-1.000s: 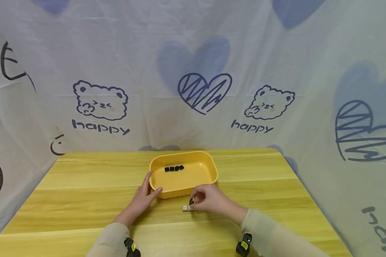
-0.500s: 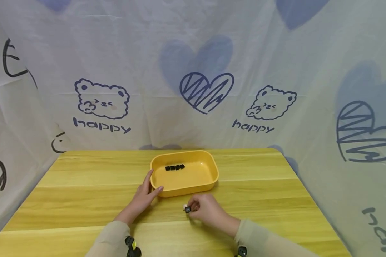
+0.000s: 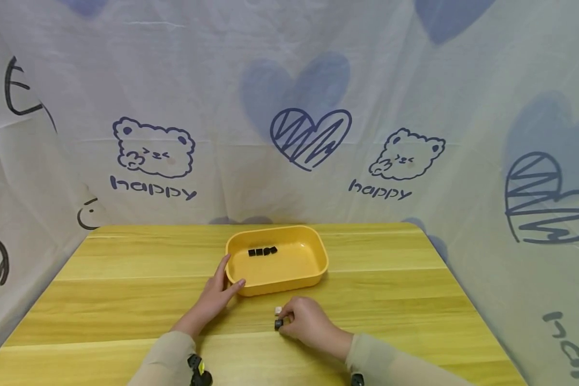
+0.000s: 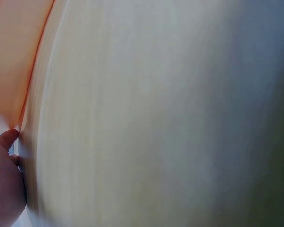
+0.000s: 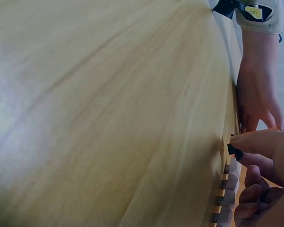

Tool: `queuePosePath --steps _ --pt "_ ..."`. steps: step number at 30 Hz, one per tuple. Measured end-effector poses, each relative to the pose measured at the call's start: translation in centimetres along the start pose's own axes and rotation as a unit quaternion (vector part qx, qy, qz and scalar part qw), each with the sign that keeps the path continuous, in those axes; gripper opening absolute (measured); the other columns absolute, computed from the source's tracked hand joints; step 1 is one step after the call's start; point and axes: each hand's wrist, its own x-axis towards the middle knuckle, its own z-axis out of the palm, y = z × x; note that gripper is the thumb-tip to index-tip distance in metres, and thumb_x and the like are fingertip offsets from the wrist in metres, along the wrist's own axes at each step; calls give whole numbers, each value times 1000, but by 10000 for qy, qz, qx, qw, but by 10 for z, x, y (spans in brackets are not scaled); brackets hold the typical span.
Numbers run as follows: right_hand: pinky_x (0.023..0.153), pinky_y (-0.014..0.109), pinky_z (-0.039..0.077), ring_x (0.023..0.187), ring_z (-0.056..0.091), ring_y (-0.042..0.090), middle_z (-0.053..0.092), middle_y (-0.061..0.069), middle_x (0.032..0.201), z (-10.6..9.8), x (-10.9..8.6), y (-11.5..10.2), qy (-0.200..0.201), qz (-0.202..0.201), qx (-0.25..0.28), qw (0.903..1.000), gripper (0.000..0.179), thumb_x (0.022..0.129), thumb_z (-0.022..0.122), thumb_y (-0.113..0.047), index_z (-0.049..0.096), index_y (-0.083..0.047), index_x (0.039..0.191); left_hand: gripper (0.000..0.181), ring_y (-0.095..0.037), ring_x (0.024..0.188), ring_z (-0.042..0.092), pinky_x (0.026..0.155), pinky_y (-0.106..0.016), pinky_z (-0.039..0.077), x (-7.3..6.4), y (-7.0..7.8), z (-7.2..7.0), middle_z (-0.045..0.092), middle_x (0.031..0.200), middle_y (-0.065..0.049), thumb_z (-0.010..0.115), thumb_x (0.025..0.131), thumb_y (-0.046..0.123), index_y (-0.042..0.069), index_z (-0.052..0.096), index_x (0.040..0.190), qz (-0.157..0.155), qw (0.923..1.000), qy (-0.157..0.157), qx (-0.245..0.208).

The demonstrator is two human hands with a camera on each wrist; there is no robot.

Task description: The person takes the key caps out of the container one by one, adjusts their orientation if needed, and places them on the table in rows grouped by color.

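My right hand (image 3: 313,323) pinches a small black cube-like piece (image 3: 278,325) between thumb and index finger, just above the table or touching it; I cannot tell which. Right behind that piece shows a small white piece (image 3: 278,310). In the right wrist view several pale pieces (image 5: 228,183) stand in a row below the pinched black piece (image 5: 235,151), partly behind the curled fingers. A yellow rectangular tray (image 3: 270,288) has my left hand (image 3: 209,303) at its near left corner, thumb on the front rim and straight fingers along the left side.
Several black pieces (image 3: 262,251) lie in a short row inside the tray, toward its back left. The wood-grain table (image 3: 125,300) reaches back to a white printed curtain (image 3: 231,177). Another curtain side hangs along the right edge.
My right hand has moved toward me and a little left, bringing the pinched black piece from over the white pieces to their near side. The left hand and tray stay in place.
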Motion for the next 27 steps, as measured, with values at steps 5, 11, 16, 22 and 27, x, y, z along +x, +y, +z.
queuePosePath --steps 5,11,16,22,27 --pt "52 20 40 55 46 3 51 -9 64 3 2 1 -79 14 -152 9999 15 73 82 -8 78 -9 87 87 -46 142 12 113 -59 13 0 -1 1 13 155 -31 59 97 41 9 5 157 112 9999 20 -39" --pt "52 20 39 54 45 3 51 -8 63 4 3 3 -96 16 -202 9997 14 73 83 -7 78 -9 86 88 -44 143 10 113 -58 12 0 0 1 11 157 -29 61 96 39 10 5 157 35 9999 -5 -110" --pt "52 21 40 54 45 4 51 -8 62 4 2 2 -95 18 -149 9998 15 73 83 -7 78 -9 87 87 -43 144 10 114 -57 11 1 -1 0 10 157 -28 60 97 38 11 4 157 -43 10000 -43 -33" --pt "52 20 40 54 44 3 51 -8 61 -4 4 1 -3 -82 35 10000 13 76 82 -9 77 -7 87 87 -41 145 6 115 -55 9 1 2 -1 6 159 -25 58 98 40 14 1 158 -217 9996 -195 -24" --pt "52 21 39 53 43 4 51 -7 60 -21 11 -5 191 -220 212 9994 14 79 81 -12 77 -4 89 86 -41 145 6 115 -55 9 0 4 -2 7 159 -25 58 98 38 14 1 158 -268 9993 -234 -60"
